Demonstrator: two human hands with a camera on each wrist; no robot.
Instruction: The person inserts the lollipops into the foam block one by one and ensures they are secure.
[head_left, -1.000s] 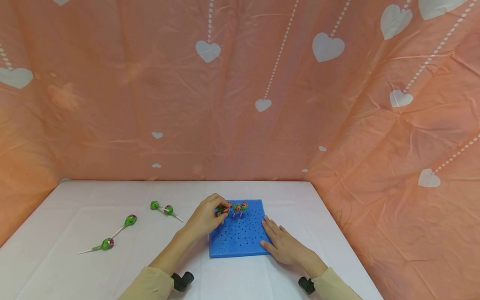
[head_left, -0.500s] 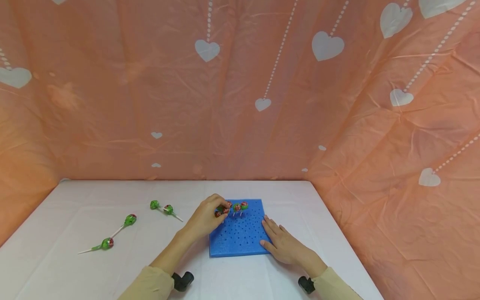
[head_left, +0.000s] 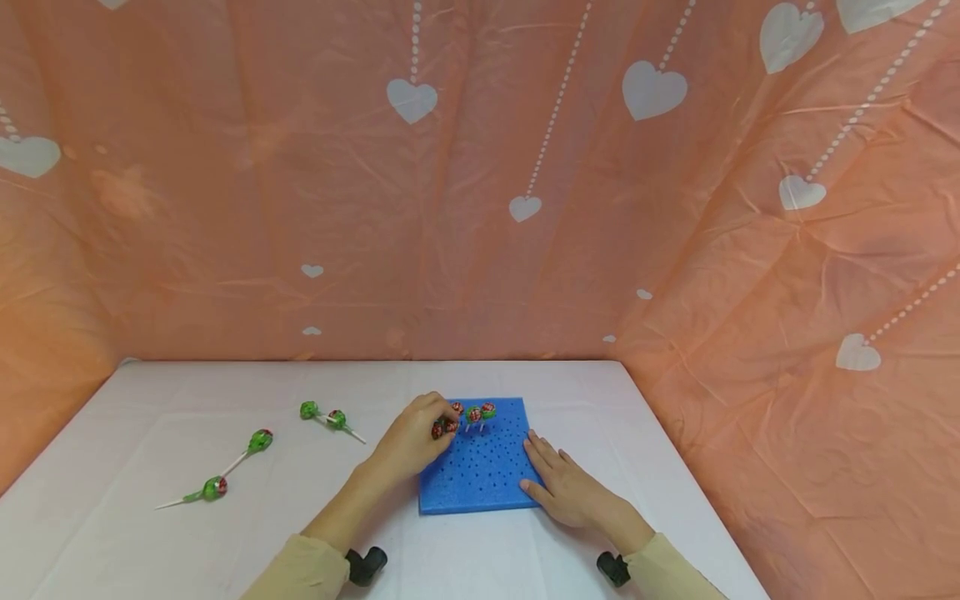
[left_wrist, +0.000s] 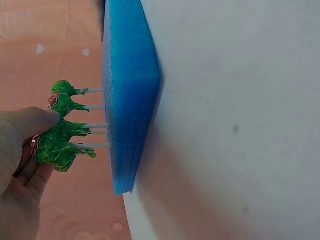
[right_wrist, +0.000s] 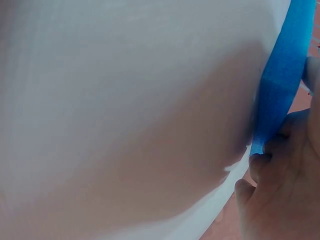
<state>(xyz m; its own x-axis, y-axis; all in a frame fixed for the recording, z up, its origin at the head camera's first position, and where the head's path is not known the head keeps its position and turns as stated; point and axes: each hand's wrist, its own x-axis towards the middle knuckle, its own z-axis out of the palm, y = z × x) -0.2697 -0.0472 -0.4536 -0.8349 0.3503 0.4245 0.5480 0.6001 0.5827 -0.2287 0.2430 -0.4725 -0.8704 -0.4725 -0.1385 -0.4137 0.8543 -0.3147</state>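
My left hand (head_left: 411, 437) is at the far left part of a blue foam board (head_left: 480, 487) dotted with small holes. Its thumb and fingers hold a green-and-red wrapped lollipop (left_wrist: 55, 150), whose white stick meets the board. Several more lollipops (head_left: 474, 414) stand upright in a cluster beside the fingers, their sticks in the foam. The fingers partly hide the nearest heads. My right hand (head_left: 566, 490) lies with straight fingers along the board's right edge, also seen against the blue foam (right_wrist: 285, 75) in the right wrist view.
On the white table (head_left: 187, 400), loose lollipops lie to the left: one (head_left: 260, 441) and another (head_left: 214, 487) nearer, and a pair (head_left: 337, 419) further back. An orange curtain with white hearts (head_left: 412, 102) hangs behind and at the sides.
My left hand has sunk slightly at the lollipops, and a little more of the nearest heads shows past its fingers. My right hand and the board stay in place.
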